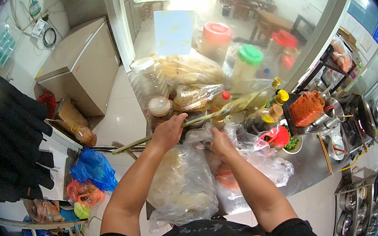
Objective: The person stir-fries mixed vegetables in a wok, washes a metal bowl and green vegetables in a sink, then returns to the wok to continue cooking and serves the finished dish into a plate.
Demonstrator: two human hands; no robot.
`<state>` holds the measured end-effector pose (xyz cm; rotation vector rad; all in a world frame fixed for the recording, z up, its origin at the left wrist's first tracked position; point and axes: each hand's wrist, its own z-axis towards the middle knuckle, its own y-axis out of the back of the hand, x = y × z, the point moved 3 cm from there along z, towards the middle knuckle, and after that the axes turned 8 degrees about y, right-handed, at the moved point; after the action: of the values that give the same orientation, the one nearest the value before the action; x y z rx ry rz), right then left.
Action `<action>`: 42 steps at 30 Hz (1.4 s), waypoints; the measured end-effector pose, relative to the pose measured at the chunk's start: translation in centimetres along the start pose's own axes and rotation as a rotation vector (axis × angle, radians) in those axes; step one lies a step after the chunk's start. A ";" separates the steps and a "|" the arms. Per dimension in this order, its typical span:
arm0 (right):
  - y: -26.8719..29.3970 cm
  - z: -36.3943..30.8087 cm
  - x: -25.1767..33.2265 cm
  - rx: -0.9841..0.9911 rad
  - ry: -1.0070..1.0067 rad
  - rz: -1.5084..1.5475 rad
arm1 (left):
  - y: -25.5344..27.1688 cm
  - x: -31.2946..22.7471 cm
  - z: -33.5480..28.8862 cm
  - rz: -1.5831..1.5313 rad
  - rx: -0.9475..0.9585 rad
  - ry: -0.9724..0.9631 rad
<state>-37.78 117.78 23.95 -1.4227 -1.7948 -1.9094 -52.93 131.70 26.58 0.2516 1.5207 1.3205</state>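
My left hand [169, 132] is closed around a long greenish stalk [137, 143], whose wider, leaf-like end slants up to the right across the bottles. The palm side of that hand is hidden. Beside it, my right hand [221, 143] pinches the gathered top of a clear plastic bag [199, 134]. Below my hands, a large clear bag with pale contents [180, 181] lies on the metal counter. To its right is a crumpled clear bag [267, 169], partly under my right forearm, with something orange-red showing through.
Behind my hands stand a clear jar with a white lid [142, 65], bagged yellowish food [192, 72] and a green-lidded container [250, 55]. Oil bottles [265, 117] and a bowl of chopped greens [293, 145] are at right, before the stove [353, 115]. A blue bag [92, 170] sits at left.
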 end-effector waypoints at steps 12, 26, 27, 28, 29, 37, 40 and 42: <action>10.7 -7.6 10.4 -0.223 0.451 -0.121 | 1.1 -4.7 -1.7 -0.654 0.270 -0.198; 2.9 -16.1 2.4 0.029 0.298 -0.225 | -3.0 -5.7 -13.3 -0.183 0.249 0.020; 2.9 -16.3 1.3 0.034 0.215 -0.236 | -2.8 -5.8 -13.8 -0.182 0.211 0.046; 2.9 -16.6 0.4 0.065 0.182 -0.256 | -2.7 -5.8 -14.0 -0.161 0.242 0.080; 2.9 -16.8 -0.2 0.089 0.182 -0.269 | -2.4 -5.9 -14.0 -0.139 0.261 0.092; 3.1 -17.5 -1.8 0.019 0.067 -0.255 | -0.4 -5.8 -12.5 -0.535 0.211 0.209; 2.7 -17.9 -1.4 0.036 0.151 -0.386 | -0.7 -5.1 -12.8 -0.676 0.222 0.339; 2.9 -18.3 -0.6 -0.078 0.251 -0.337 | -0.9 -4.8 -13.0 -0.754 0.185 0.333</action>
<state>-44.83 101.32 28.69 -0.8893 -1.9483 -2.2218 -60.76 120.25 26.33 -0.4190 1.7687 0.6352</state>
